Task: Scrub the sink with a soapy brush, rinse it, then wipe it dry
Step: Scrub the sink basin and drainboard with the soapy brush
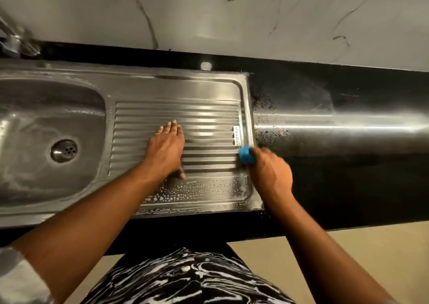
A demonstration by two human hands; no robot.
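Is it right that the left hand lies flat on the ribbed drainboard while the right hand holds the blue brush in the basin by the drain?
Not quite. In the head view the right hand holds the blue brush at the right edge of the drainboard, beside the black counter, far from the basin and drain. The left hand does lie flat on the ribbed drainboard.

Dim warm light, countertop (336,122) glare, edge blur

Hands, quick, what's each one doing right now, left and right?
Left hand: open, fingers straight, flat on the ribbed drainboard.
Right hand: closed grip on the blue brush at the drainboard's right edge.
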